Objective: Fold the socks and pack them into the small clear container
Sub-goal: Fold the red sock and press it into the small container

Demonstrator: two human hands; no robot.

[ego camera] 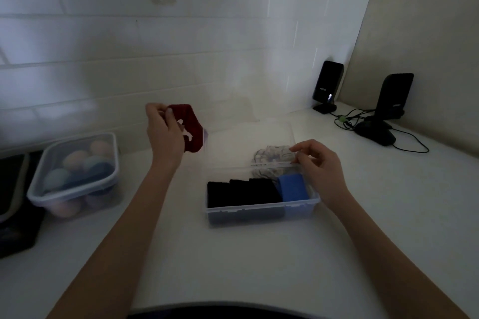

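Head view: the small clear container [261, 208] sits on the white worktop [233, 261], its long axis running left to right across the person's front. Black folded socks [241, 191] fill its left and middle, a blue folded sock [293, 186] stands to their right, and a pale patterned sock [274, 154] lies at the back right corner.

The left hand [164, 129] is raised up and to the left of the container, well apart from it, pinching a dark red sock [190, 128] that hangs from the fingers. The right hand [320, 163] is the nearer one, its fingertips narrowed at the container's back right rim; whether they grip the rim or the pale sock I cannot tell.

To land inside, the red sock likely has to travel right and down.
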